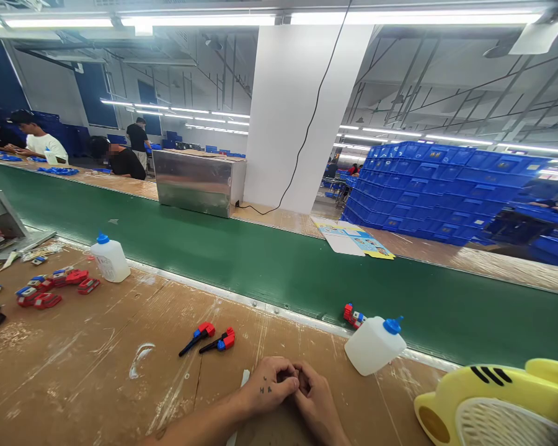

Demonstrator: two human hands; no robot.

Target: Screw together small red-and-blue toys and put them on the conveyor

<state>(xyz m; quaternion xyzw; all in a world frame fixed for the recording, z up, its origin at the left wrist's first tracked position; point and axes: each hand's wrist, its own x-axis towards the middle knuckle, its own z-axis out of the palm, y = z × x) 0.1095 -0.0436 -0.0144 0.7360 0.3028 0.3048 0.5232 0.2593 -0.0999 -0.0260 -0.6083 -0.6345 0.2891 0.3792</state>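
1. The left hand [270, 385] and the right hand [317, 406] met low in the view, fingers curled and tips drawn together. Whether they pinched something small was impossible to tell (the fingers hid the gap).
2. Two slim toy pieces, the left toy piece [196, 338] and the right toy piece [218, 342], lay beyond the left hand and off to its left, side by side and apart from it. The left hand was the nearer one. Their long axes ran aslant: black tips toward the near left, red ends toward the far right.
3. A pale strip [245, 377] showed beside the left wrist, partly under the arm.
4. Past the right hand, on its far right, stood a blue-capped bottle [369, 348], with a red toy piece [352, 314] just behind it. A yellow plastic thing with a grille [497, 396] filled the near right corner.
5. The brown worktop [97, 378] bore whitish smears. Far left on it were another bottle [113, 261] and a cluster of red pieces [51, 288].
6. A green belt [279, 266] crossed beyond, then a metal box [193, 183], printed sheets [353, 238] and stacked blue crates [432, 192]. People sat across the belt at the left (one in a white top [49, 145]), under long ceiling lights.
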